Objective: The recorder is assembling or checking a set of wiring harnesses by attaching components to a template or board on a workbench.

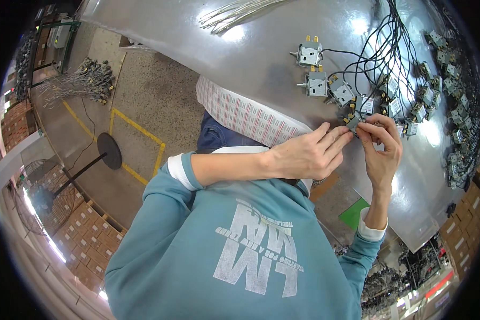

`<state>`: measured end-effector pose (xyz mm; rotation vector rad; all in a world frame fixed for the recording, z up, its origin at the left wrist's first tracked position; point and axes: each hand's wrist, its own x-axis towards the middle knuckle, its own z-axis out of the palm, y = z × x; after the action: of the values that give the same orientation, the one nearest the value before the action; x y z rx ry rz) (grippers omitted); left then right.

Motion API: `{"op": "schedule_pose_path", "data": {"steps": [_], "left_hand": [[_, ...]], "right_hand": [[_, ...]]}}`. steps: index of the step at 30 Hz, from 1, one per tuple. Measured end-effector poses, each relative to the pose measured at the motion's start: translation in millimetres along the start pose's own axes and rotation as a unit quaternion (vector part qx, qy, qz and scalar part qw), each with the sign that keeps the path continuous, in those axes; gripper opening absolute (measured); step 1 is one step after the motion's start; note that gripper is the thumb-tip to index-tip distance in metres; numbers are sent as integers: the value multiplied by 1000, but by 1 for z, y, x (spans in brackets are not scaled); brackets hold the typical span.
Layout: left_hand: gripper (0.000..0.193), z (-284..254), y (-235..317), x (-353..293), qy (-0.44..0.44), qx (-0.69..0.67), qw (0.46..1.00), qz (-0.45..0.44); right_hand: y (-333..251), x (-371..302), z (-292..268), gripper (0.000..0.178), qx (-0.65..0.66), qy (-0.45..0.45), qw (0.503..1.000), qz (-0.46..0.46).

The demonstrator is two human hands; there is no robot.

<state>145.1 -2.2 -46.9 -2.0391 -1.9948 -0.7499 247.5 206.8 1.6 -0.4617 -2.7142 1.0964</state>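
Observation:
My right hand (383, 146) pinches a small grey metal thermostat (353, 122) at the table's near edge. From the left, my left hand (312, 153) reaches across with its fingertips closed against the same piece; the fingers partly cover it. Just beyond lie several similar metal thermostats with brass-coloured terminals, among them one with a side shaft (309, 54) and another below it (317, 84). Thin black leads (392, 32) run from them in a loose bundle. Some bear white labels. A long sheet of printed labels (250, 112) lies along the table edge over my lap.
More thermostats (456, 114) crowd the table's right side. Pale thin rods or wires (234, 16) lie at the far edge of the metal table (240, 64). Left, on the floor, are a pedestal fan (42, 197), a wire bundle (85, 80) and stacked cartons (85, 240).

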Motion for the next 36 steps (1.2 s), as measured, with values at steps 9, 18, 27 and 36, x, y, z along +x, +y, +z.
{"op": "schedule_pose_path", "data": {"steps": [9, 18, 27, 36], "left_hand": [[23, -2, 0, 4, 39, -107, 993, -42], [13, -62, -54, 17, 73, -237, 951, -184], [13, -94, -83, 31, 10, -352, 910, -218], [32, -119, -107, 43, -121, -296, 907, -275]], "right_hand": [[-1, 0, -4, 37, 26, -11, 993, 118], [-57, -28, 40, 68, 52, 51, 997, -39], [-74, -26, 74, 53, 283, 103, 950, 83], [-69, -26, 80, 16, 314, 143, 934, 98]]}}
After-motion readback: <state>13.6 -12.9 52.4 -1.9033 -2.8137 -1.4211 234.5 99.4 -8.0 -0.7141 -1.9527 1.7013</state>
